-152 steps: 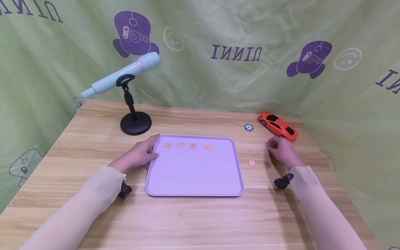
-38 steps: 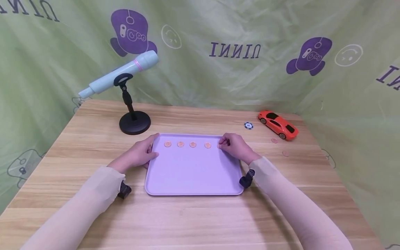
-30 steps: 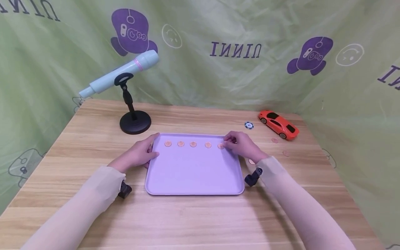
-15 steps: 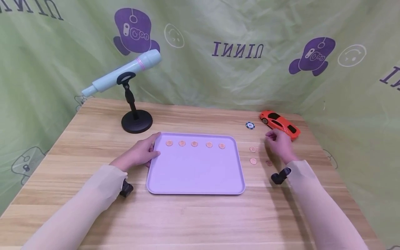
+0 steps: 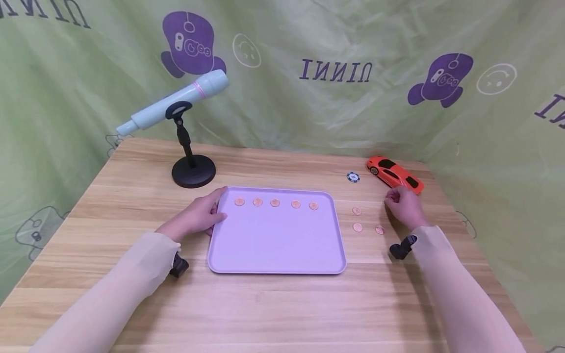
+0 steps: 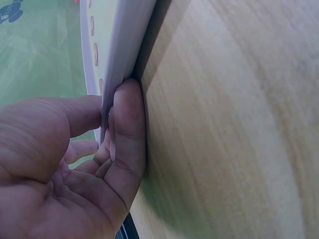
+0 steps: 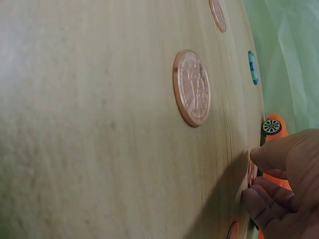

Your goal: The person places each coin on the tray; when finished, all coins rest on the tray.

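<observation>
The copper coin (image 7: 250, 172) between the right-hand fingers seems to lie flat on the table (image 5: 282, 314), beside the red toy car (image 5: 394, 174); being so thin, it could slip away, and the knuckles could push the car. A sudden pull by the left hand (image 5: 197, 214) could slide the row of five coins (image 5: 274, 202) on the purple tray (image 5: 278, 238). The right hand (image 5: 405, 205) reaches low, thumb and fingers pinching its coin's edges; the left grips the tray's side, thumb over the rim.
</observation>
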Action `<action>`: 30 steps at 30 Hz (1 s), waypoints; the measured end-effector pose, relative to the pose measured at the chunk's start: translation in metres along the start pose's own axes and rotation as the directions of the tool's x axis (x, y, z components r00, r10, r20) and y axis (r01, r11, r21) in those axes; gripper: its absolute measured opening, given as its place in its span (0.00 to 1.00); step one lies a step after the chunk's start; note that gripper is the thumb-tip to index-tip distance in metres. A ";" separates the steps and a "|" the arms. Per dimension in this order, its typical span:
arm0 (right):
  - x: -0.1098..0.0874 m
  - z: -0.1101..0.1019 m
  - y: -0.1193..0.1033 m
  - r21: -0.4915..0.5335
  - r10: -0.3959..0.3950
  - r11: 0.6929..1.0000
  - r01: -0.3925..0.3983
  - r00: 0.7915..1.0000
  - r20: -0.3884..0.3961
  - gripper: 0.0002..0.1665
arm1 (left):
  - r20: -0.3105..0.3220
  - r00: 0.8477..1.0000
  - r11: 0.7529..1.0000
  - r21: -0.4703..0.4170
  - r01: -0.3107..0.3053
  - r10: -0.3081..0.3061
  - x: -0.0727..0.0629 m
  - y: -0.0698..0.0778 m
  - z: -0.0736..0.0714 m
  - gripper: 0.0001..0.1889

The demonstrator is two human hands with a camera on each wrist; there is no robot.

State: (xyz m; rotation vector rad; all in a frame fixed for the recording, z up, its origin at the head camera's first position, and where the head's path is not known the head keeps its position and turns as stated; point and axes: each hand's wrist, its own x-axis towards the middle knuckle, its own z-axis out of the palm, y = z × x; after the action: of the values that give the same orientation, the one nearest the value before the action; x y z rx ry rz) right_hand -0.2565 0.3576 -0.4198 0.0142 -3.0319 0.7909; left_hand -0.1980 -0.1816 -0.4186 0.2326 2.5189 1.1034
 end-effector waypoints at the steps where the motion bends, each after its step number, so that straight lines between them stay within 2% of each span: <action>1: 0.001 0.000 0.001 -0.002 -0.004 1.000 0.004 1.000 0.000 0.14 | 0.000 1.000 1.000 0.001 0.000 0.000 0.000 0.000 0.000 0.41; 8: 0.003 0.001 0.003 0.007 -0.039 0.999 0.040 0.998 -0.039 0.13 | 0.001 1.000 1.000 0.003 -0.003 0.003 0.002 0.000 0.000 0.41; 11: 0.003 0.000 0.002 0.006 -0.029 1.000 0.029 0.999 -0.035 0.14 | 0.000 1.000 1.000 0.004 -0.003 0.003 0.002 0.000 0.000 0.41; 20: 0.004 -0.005 0.001 0.025 0.074 0.997 -0.077 0.994 0.082 0.20 | -0.003 1.000 1.000 -0.002 -0.004 0.004 0.001 -0.001 0.000 0.41; 26: 0.005 -0.007 0.001 0.048 0.101 0.993 -0.108 0.986 0.130 0.22 | -0.005 1.000 1.000 -0.004 0.008 -0.008 -0.001 0.000 0.000 0.41; 30: 0.003 -0.009 -0.001 0.055 0.104 0.992 -0.112 0.986 0.133 0.22 | -0.007 1.000 1.000 -0.004 0.010 -0.010 -0.001 0.001 0.000 0.41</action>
State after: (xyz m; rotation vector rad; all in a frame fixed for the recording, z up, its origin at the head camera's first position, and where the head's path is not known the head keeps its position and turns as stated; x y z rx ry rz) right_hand -0.2597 0.3612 -0.4113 -0.1040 -3.1517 0.9278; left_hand -0.1971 -0.1810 -0.4175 0.2160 2.5211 1.1068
